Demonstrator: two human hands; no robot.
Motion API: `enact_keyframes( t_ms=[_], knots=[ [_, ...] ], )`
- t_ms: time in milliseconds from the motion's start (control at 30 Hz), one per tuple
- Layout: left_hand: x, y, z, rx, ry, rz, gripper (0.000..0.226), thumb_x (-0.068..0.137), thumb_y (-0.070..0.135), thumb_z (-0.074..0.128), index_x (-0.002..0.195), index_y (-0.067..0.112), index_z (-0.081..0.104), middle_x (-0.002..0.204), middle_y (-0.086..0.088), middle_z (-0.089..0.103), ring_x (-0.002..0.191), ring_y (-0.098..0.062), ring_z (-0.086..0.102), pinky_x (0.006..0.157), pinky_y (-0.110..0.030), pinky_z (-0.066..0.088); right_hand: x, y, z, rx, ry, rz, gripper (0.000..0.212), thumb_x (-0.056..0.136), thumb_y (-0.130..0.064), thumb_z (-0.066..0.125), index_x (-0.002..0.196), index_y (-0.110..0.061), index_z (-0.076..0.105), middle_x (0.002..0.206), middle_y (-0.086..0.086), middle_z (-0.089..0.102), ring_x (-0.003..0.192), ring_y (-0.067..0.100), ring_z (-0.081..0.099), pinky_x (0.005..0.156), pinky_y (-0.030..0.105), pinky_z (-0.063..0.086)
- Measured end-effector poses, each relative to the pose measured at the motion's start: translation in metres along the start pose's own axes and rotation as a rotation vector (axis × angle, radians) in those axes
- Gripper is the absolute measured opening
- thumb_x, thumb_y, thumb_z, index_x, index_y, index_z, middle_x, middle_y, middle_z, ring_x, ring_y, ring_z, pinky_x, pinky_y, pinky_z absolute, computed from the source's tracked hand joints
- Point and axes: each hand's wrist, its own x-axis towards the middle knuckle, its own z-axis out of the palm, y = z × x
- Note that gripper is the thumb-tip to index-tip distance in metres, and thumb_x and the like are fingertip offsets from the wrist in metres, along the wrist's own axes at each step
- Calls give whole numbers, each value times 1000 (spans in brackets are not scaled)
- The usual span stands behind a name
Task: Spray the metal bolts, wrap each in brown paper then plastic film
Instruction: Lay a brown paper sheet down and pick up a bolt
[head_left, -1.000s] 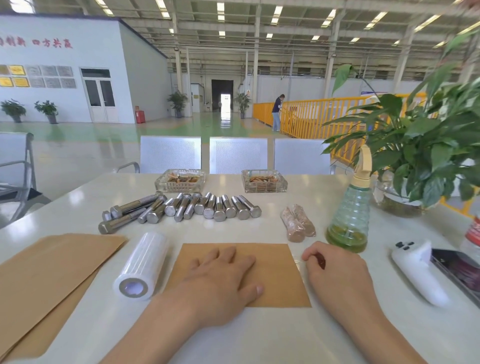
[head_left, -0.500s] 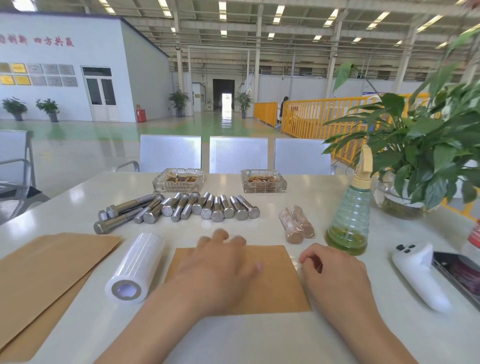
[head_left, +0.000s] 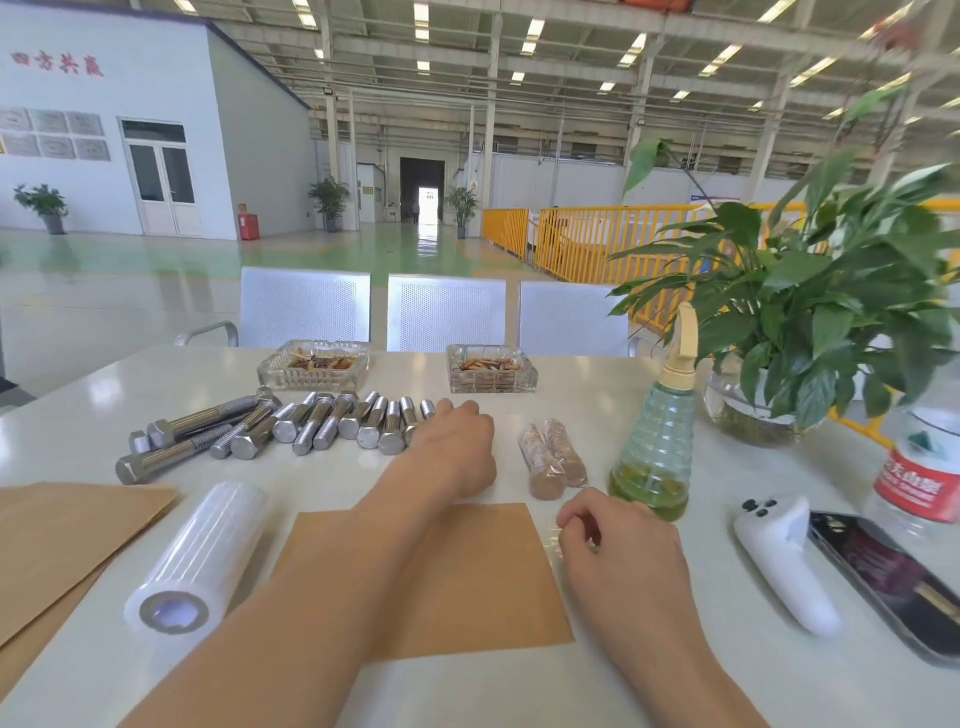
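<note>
Your left hand (head_left: 457, 447) reaches the bolt row (head_left: 332, 426), its grip hidden; your right hand (head_left: 618, 551) rests loosely curled, empty. Two wrapped bolts (head_left: 553, 460) finished near the table's middle; many remain.

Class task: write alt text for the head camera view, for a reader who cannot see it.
A person's left hand reaches over a brown paper sheet to the right end of a row of metal bolts on a white table. The right hand rests loosely curled beside the sheet, near a green spray bottle; a roll of plastic film lies left.
</note>
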Motion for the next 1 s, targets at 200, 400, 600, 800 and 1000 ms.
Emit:
enact_keyframes(
  t_ms=[200,400,600,800,1000],
  knots=[
    [-4,4,8,-18,116,-199,31,99,20,52,130,15,55,131,-11,53,123,-35,55,84,-40,45,2,0,2,-18,0,-4,18,94,-24,53,84,-33,64,75,-15,61,84,11,53,85,35,39],
    [-14,-11,1,-29,97,-119,26,104,20,49,122,7,62,126,-17,59,123,-36,56,95,-41,48,2,5,1,39,35,44,21,94,-20,52,81,-32,63,72,-15,62,83,12,55,85,38,45],
    [-86,-49,-15,-351,179,248,17,96,19,64,102,32,73,88,18,66,84,2,58,73,-21,42,11,7,-9,372,374,86,23,95,-14,57,106,-33,61,98,-11,64,90,10,60,81,35,44],
    [-140,-64,17,-453,195,207,18,93,35,68,109,45,67,95,21,65,94,2,54,86,-24,45,69,21,-48,360,513,164,60,89,-27,70,144,-19,47,136,5,54,124,24,51,99,36,38],
    [-148,-67,26,-572,218,195,25,92,26,73,107,45,70,96,17,65,94,0,56,88,-22,42,122,24,-53,414,293,305,64,86,-37,72,144,-26,48,119,4,64,116,31,56,85,34,37]
  ],
)
